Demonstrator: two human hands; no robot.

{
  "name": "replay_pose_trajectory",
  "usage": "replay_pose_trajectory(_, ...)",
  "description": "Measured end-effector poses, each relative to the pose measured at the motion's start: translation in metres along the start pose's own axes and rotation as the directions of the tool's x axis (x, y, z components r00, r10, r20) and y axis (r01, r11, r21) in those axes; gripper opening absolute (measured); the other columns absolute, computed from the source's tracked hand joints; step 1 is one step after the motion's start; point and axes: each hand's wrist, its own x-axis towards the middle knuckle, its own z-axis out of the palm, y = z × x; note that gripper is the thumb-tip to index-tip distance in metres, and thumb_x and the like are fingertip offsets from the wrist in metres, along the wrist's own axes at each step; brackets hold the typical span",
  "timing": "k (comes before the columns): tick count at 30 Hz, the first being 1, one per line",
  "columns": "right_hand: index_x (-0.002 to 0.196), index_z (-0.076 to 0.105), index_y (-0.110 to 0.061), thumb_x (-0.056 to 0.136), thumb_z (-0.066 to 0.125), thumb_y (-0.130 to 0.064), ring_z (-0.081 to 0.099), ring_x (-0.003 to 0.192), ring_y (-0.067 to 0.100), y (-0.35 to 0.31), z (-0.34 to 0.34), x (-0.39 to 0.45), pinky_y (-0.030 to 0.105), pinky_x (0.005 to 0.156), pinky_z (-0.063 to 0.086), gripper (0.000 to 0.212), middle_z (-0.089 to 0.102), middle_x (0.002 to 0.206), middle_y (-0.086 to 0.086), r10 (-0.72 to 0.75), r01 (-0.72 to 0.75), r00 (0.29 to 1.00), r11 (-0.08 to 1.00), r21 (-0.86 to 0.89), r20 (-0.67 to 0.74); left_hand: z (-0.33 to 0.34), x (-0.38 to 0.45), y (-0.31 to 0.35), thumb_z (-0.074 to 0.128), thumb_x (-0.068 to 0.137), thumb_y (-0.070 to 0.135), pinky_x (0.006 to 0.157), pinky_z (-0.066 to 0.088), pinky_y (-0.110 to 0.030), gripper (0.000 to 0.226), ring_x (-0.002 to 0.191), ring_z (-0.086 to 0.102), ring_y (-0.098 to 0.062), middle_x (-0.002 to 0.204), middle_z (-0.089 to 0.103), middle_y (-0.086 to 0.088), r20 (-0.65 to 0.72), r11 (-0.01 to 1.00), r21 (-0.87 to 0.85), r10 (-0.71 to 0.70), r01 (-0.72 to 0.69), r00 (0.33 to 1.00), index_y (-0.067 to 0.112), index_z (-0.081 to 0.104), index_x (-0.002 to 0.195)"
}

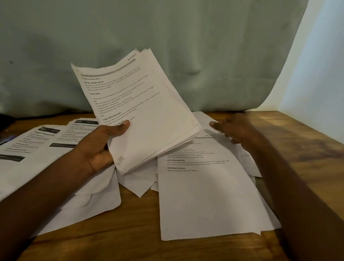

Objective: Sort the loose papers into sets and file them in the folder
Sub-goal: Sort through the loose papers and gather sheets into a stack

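Left grip [100, 145] clamped on a raised stack [146, 117] at table [303, 139] centre, right hand [235, 128] blurred, fingers loose, reaches at 2 o'clock toward loose sheets [204, 190]; sorting apparently underway, next sheet needs matching; no folder seen.

1. A wooden table [182, 251] with a brown, grained top carries everything; bare wood shows toward the near edge and out past the right hand [233, 128].
2. Under and just in front of the right hand lies a loose pile of printed sheets [208, 190], fanned at uneven angles, the top one face up.
3. Below the left hand [100, 147] and its forearm lie more white papers [90, 201], overlapping.
4. To the left of the left hand, pages with dark header bars [30, 143] lie side by side, partly overlapping.
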Motion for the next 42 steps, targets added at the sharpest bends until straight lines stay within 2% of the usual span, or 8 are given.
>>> replay_pose_trajectory(3,0.08,0.05,-0.023,0.065,0.086,-0.065,0.046,0.074,0.015,0.004,0.007,-0.001,0.032,0.066,0.036,0.058,0.048,0.079,-0.004,0.034,0.038,0.985,0.909,-0.416,0.166,-0.003,0.001,0.002,0.065,0.086,0.007,0.089,0.057,-0.047,0.037,0.12,0.066,-0.024,0.125,0.073,-0.003,-0.016,1.0,0.019,0.012,-0.011,1.0,0.024,0.07,0.119)
replay_pose_trajectory(8,0.09,0.054,-0.013,0.073,0.087,-0.049,0.054,0.086,0.026,0.004,0.018,0.005,0.032,0.068,0.039,0.052,0.054,0.085,0.003,0.033,-0.007,0.998,0.9,-0.435,0.052,-0.003,0.002,0.001,0.064,0.088,0.007,0.101,0.054,-0.048,0.041,0.125,0.064,-0.025,0.128,0.071,-0.003,-0.002,0.999,0.043,0.007,-0.007,1.0,0.023,0.068,0.125)
replay_pose_trajectory(12,0.077,0.058,-0.005,0.086,0.08,-0.031,0.05,0.068,0.024,0.001,0.017,0.009,0.033,0.063,0.042,0.035,0.055,0.07,0.009,-0.01,0.011,1.0,0.995,0.104,-0.016,-0.008,0.003,0.011,0.062,0.094,0.006,0.105,0.051,-0.048,0.046,0.126,0.063,-0.024,0.131,0.07,-0.003,-0.005,0.999,0.034,0.027,-0.026,1.0,0.022,0.064,0.137)
replay_pose_trajectory(17,0.106,0.07,-0.009,0.098,0.067,-0.027,0.073,0.099,0.027,-0.018,0.015,0.005,0.048,0.093,0.059,0.019,0.077,0.103,0.009,-0.024,0.092,0.995,0.636,0.766,-0.099,-0.019,0.005,0.031,0.055,0.098,0.004,0.093,0.058,-0.043,0.038,0.12,0.067,-0.021,0.132,0.069,-0.003,0.048,0.986,0.002,0.165,-0.165,0.985,0.024,0.069,0.127)
replay_pose_trajectory(23,0.115,0.068,-0.006,0.088,0.076,-0.006,0.073,0.106,0.027,-0.026,0.021,-0.034,0.043,0.088,0.061,0.029,0.075,0.115,0.013,0.03,-0.354,0.789,0.838,0.415,0.614,-0.035,0.012,0.038,0.052,0.101,0.004,0.09,0.06,-0.044,0.05,0.125,0.064,-0.024,0.14,0.064,-0.004,0.082,0.979,0.013,0.203,-0.205,0.976,0.02,0.052,0.148)
replay_pose_trajectory(28,0.121,0.069,-0.007,0.091,0.072,-0.003,0.077,0.09,0.027,-0.043,0.042,-0.029,0.037,0.069,0.063,0.03,0.077,0.107,0.011,-0.023,-0.089,0.977,0.859,0.504,0.212,-0.04,0.014,0.042,0.06,0.094,0.007,0.092,0.059,-0.044,0.054,0.127,0.063,-0.023,0.14,0.065,-0.003,0.06,0.979,-0.006,0.203,-0.203,0.977,0.021,0.055,0.146)
replay_pose_trajectory(33,0.115,0.07,-0.012,0.095,0.064,-0.002,0.074,0.087,0.025,-0.054,0.01,-0.02,0.029,0.06,0.06,0.023,0.075,0.099,0.006,-0.01,0.147,0.979,0.73,0.668,-0.204,-0.031,0.007,0.057,0.066,0.089,0.012,0.091,0.059,-0.045,0.056,0.124,0.065,-0.022,0.135,0.068,-0.002,0.054,0.987,-0.059,0.156,-0.152,0.986,0.02,0.058,0.143)
replay_pose_trajectory(42,0.111,0.064,-0.01,0.097,0.056,0.008,0.069,0.081,0.022,-0.094,0.06,-0.024,0.025,0.049,0.057,0.024,0.071,0.098,0.009,0.017,0.03,0.998,0.671,0.741,-0.055,-0.025,-0.009,0.084,0.066,0.088,0.007,0.085,0.062,-0.038,0.05,0.115,0.07,-0.022,0.13,0.07,-0.005,0.08,0.99,-0.019,0.141,-0.14,0.987,0.018,0.063,0.137)
